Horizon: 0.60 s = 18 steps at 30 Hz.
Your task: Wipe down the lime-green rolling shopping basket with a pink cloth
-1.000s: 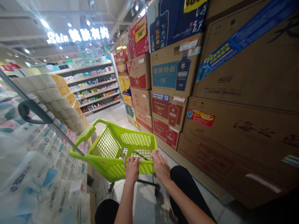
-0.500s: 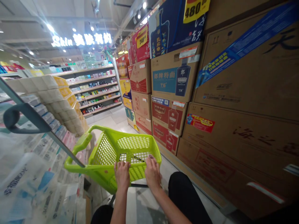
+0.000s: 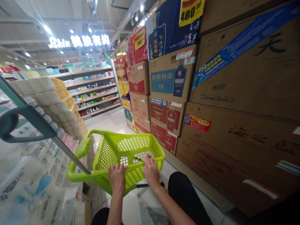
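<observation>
A lime-green plastic shopping cart (image 3: 132, 179) with perforated walls stands low in front of me, its basket holding nothing that I can make out. My left hand (image 3: 117, 178) is closed over the near rim, its fingers hooked across the top edge. Farther right along the same rim, my right hand (image 3: 151, 170) is curled, with its fingertips reaching over the edge into the basket. A metal pole with a grey loop handle (image 3: 29, 123) rises from the cart toward the upper left.
Stacked liquor cartons (image 3: 172, 75) wall off the right side. Packs of tissue paper (image 3: 53, 97) are piled on the left, with more plastic-wrapped packs (image 3: 25, 184) nearer me. Shelves of small goods (image 3: 96, 87) stand at the back beyond the tiled floor (image 3: 114, 122). My dark-clothed knee (image 3: 182, 190) is beside the cart.
The cart has shifted slightly right in view, and its grey handle has swung closer at the left. Both hands sit a little farther left along the rim.
</observation>
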Each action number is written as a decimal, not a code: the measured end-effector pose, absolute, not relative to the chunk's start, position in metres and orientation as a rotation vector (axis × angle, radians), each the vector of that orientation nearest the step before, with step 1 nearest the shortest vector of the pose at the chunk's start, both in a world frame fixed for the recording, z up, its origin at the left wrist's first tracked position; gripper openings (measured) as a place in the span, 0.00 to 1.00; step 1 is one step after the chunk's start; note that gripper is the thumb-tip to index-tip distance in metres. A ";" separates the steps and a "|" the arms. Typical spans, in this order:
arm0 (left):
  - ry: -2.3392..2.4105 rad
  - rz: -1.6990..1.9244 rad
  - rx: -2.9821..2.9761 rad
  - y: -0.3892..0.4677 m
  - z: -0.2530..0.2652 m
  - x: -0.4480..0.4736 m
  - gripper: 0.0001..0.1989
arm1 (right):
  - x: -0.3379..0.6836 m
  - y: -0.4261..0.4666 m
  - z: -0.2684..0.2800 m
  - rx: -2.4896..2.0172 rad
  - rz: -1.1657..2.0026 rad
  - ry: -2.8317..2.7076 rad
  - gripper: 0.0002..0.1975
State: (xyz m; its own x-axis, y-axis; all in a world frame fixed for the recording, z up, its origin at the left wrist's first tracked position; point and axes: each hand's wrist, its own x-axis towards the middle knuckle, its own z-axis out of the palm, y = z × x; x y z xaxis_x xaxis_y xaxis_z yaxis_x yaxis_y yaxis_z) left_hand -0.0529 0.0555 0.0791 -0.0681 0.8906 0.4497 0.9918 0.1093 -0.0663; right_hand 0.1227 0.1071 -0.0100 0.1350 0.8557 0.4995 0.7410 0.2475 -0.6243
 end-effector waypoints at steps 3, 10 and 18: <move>-2.016 -0.372 -1.866 0.056 0.082 -0.048 0.19 | 0.091 0.090 -0.002 -1.371 0.132 -1.768 0.28; -2.061 -0.490 -1.980 0.058 0.087 -0.077 0.18 | 0.197 0.107 -0.015 -1.587 0.135 -1.595 0.28; -2.181 -0.542 -2.081 0.084 0.071 -0.044 0.23 | 0.179 0.108 -0.035 -1.583 0.313 -1.336 0.23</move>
